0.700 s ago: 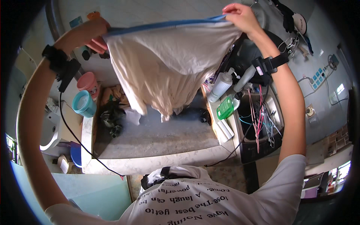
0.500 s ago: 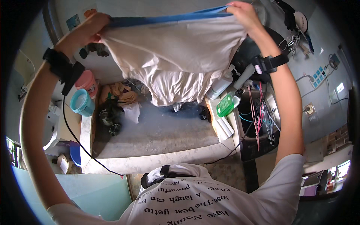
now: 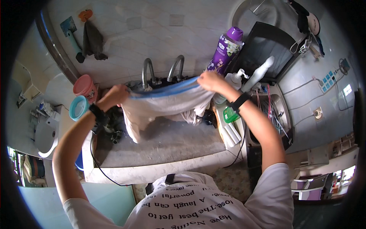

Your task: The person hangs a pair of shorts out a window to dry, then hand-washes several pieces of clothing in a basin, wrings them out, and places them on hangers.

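A white garment (image 3: 164,107) with a blue band along its top edge is stretched between my two hands. At the left end, my left hand (image 3: 116,95) is closed on the band. My right hand (image 3: 211,82) grips the other end, close to the purple bottle. The garment hangs over the basin (image 3: 167,149), its lower part reaching down to the cloudy water. Dark wet clothes (image 3: 112,128) lie in the basin's left side, partly behind my left forearm. Another dark cloth (image 3: 209,117) shows at the right.
Two curved metal taps (image 3: 177,68) stand behind the basin. Pink (image 3: 84,87) and light-blue (image 3: 79,107) buckets sit at the left. On the right are a purple bottle (image 3: 221,55), a white pump bottle (image 3: 233,80), a green bottle (image 3: 230,114) and a metal sink (image 3: 280,110) holding hangers.
Both hands have come down and closer together, lowering the garment toward the basin. It was held high and spread wide before; now the taps and purple bottle show behind it.
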### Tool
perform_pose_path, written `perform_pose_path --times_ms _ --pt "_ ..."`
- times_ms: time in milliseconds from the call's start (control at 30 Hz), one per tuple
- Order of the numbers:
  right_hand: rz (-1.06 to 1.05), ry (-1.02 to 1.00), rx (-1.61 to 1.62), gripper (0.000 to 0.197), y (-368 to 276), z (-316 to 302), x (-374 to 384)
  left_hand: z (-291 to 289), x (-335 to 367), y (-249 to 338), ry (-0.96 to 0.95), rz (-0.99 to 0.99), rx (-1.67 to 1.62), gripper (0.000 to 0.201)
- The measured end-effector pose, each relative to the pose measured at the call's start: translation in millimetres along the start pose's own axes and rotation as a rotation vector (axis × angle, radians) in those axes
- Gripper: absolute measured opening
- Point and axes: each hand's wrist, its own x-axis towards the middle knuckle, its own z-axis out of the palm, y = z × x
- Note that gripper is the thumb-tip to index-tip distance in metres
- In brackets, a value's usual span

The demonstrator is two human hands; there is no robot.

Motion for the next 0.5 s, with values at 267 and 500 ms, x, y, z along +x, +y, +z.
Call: perform_pose_path --times_ms 267,500 --pt "-0.654 -0.290 -0.262 0.028 47.8 215.4 27.5 153.6 25.4 -22.8 -0.290 0.428 0.079 0.053" --pt "-0.083 -0.533 -0.158 0.060 -15.2 216.8 10.5 228.5 33.7 -54.3 -0.273 0.249 0.178 0.066"
